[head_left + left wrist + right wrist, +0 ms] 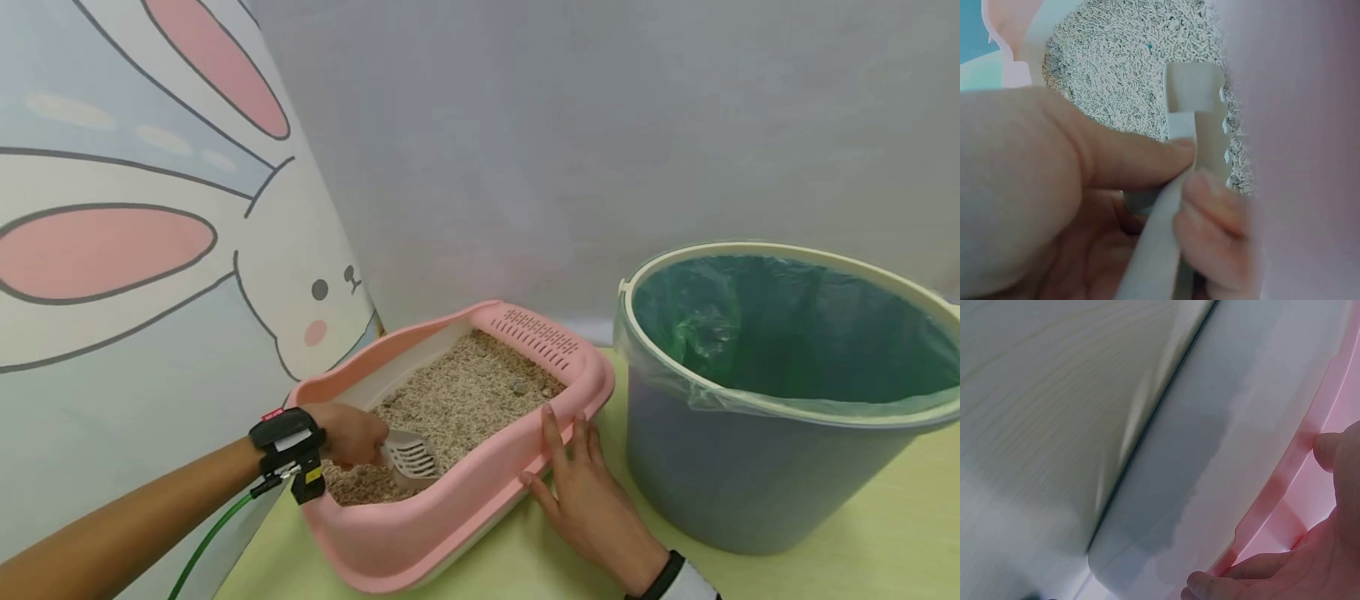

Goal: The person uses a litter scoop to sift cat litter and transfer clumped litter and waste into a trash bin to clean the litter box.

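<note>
In front of me, a pale yellow-grn surface [517, 562] w/ faint wood-type grain lines, clearest in my R wrist view. Two things stand directly on it. 1st, the litter box [480, 467]: pink up top, white base, set at an angle to me, slotted end farthest off. 2nd, the bin [735, 475]: grey-blue, cream rim, upright, to the R of the box. They're v. close tog., w/ a strip of surface showing b/w them.

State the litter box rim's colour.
The litter box rim is pink; it shows best in the head view.
</note>
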